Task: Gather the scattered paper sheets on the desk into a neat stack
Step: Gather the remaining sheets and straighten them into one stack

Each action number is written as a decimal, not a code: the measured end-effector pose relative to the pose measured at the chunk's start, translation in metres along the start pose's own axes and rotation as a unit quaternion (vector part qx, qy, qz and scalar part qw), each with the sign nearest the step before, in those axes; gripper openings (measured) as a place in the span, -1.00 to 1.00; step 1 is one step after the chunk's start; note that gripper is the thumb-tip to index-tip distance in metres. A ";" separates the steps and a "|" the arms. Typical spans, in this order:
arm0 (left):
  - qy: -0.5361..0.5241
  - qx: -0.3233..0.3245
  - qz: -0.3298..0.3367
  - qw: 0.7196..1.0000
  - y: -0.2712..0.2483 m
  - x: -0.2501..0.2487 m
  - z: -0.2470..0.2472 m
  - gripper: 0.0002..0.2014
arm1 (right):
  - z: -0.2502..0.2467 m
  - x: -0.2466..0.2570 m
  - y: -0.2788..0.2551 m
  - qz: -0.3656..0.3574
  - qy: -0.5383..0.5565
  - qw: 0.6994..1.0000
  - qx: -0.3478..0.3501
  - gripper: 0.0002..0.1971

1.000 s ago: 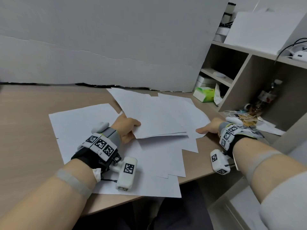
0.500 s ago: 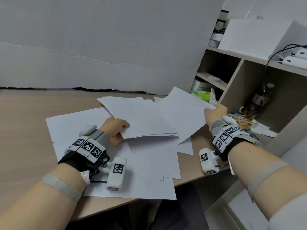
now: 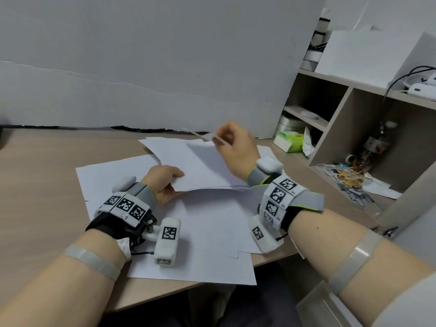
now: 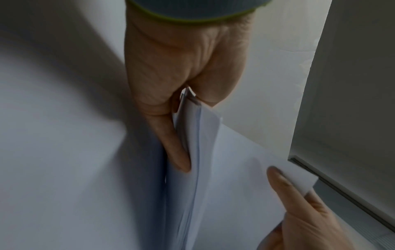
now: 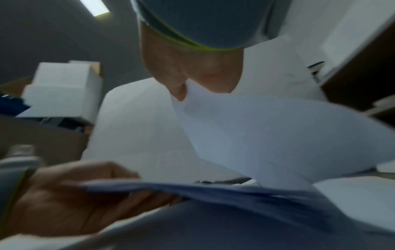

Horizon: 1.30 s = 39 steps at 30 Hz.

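Note:
My left hand [image 3: 165,182] grips the near-left edge of a thin bundle of white sheets [image 3: 188,166], lifted a little off the wooden desk [image 3: 35,185]; the left wrist view shows the bundle [image 4: 192,135] pinched between thumb and fingers. My right hand [image 3: 232,147] hovers over the bundle's far side and pinches the corner of a single sheet [image 3: 205,149] that curves down onto the bundle. That sheet [image 5: 267,135] hangs from my right hand's fingers [image 5: 181,88] in the right wrist view. More loose sheets [image 3: 212,232] lie overlapping on the desk under both wrists.
A white board [image 3: 165,67] stands along the back of the desk. At the right is a wooden shelf unit [image 3: 342,119] with a green tissue pack [image 3: 289,141], boxes, a bottle [image 3: 375,142] and clutter. Bare desk stretches to the left.
My right hand picked a sheet from the desk's right side, lifted it and carried it left over the bundle. My left hand kept its grip on the bundle.

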<state>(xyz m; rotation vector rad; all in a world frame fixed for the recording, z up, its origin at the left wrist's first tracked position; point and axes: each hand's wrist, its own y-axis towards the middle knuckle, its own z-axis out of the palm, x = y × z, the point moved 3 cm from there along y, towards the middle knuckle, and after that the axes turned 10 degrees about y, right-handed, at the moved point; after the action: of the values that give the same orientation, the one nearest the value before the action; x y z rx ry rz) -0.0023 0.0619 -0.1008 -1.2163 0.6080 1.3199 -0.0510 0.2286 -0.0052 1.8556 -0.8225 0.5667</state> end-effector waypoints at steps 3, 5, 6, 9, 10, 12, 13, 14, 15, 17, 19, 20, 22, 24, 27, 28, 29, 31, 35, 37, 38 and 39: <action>-0.017 0.011 0.005 1.000 0.000 -0.005 -0.004 -0.73 | 0.035 -0.006 -0.012 -0.015 -0.059 0.991 0.116 -0.93; -0.025 0.022 0.009 0.999 0.002 -0.007 -0.006 -0.69 | 0.051 -0.012 -0.019 0.000 -0.098 0.981 0.170 -0.90; -0.032 0.027 0.010 0.999 0.003 -0.007 -0.007 -0.67 | 0.057 -0.014 -0.021 0.022 -0.089 0.976 0.195 -0.88; -0.063 0.050 -0.026 0.996 0.004 -0.005 -0.010 -0.57 | 0.070 -0.015 -0.027 0.064 -0.059 0.966 0.243 -0.89; -0.067 0.067 -0.041 0.995 0.006 -0.003 -0.010 -0.50 | 0.071 -0.014 -0.028 0.071 -0.049 0.964 0.251 -0.88; -0.037 0.059 -0.049 0.996 0.004 -0.003 -0.011 -0.56 | 0.070 -0.014 -0.031 0.093 -0.028 0.957 0.272 -0.85; -0.007 0.042 -0.048 0.998 0.002 -0.004 -0.010 -0.66 | 0.069 -0.013 -0.032 0.106 -0.015 0.952 0.288 -0.81; 0.018 0.027 -0.044 0.999 0.002 -0.004 -0.011 -0.73 | 0.068 -0.012 -0.032 0.121 0.003 0.946 0.301 -0.75; 0.039 0.010 -0.039 0.998 0.002 -0.004 -0.012 -0.72 | 0.066 -0.010 -0.031 0.136 0.023 0.943 0.303 -0.67; 0.041 -0.011 -0.018 0.999 0.002 -0.009 -0.015 -0.68 | 0.058 -0.009 -0.026 0.155 0.051 0.953 0.256 -0.59; 0.016 -0.031 -0.005 0.999 0.000 -0.017 -0.020 -0.69 | 0.043 -0.010 -0.020 0.164 0.043 0.972 0.164 -0.70; 0.003 -0.042 0.004 0.999 -0.001 -0.022 -0.022 -0.71 | 0.034 -0.013 -0.017 0.174 0.035 0.978 0.111 -0.78; 0.008 -0.062 0.034 0.997 -0.007 -0.032 -0.032 -0.76 | 0.018 -0.022 -0.016 0.190 -0.015 0.981 0.026 -0.86; 0.039 -0.093 0.070 0.992 -0.014 -0.041 -0.047 -0.74 | 0.008 -0.032 -0.018 0.219 -0.066 0.973 0.000 -0.80; 0.089 -0.165 0.112 0.976 -0.025 -0.051 -0.079 -0.73 | 0.019 -0.040 -0.026 0.285 -0.107 0.941 0.150 -0.40; 0.097 -0.178 0.121 0.972 -0.026 -0.052 -0.087 -0.71 | 0.025 -0.040 -0.032 0.291 -0.140 0.917 0.233 -0.17; 0.102 -0.188 0.121 0.969 -0.031 -0.054 -0.095 -0.70 | 0.035 -0.040 -0.039 0.289 -0.185 0.885 0.315 0.03; 0.111 -0.202 0.110 0.967 -0.035 -0.054 -0.111 -0.71 | 0.050 -0.042 -0.053 0.281 -0.284 0.810 0.430 0.30; 0.098 -0.227 0.088 0.965 -0.035 -0.056 -0.140 -0.70 | 0.064 -0.045 -0.048 0.295 -0.353 0.762 0.457 0.39; 0.074 -0.213 0.088 0.970 -0.027 -0.054 -0.144 -0.75 | 0.065 -0.048 -0.036 0.310 -0.361 0.760 0.443 0.37; 0.063 -0.210 0.084 0.972 -0.026 -0.053 -0.141 -0.76 | 0.066 -0.052 -0.030 0.312 -0.366 0.761 0.434 0.36; 0.059 -0.208 0.086 0.973 -0.027 -0.052 -0.136 -0.76 | 0.065 -0.055 -0.025 0.316 -0.367 0.765 0.424 0.35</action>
<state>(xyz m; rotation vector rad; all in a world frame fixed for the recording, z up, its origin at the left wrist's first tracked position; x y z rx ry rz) 0.0501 -0.0759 -0.0888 -1.6201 0.5455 1.5816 -0.0674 0.1916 -0.0847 2.6839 -2.0243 0.6882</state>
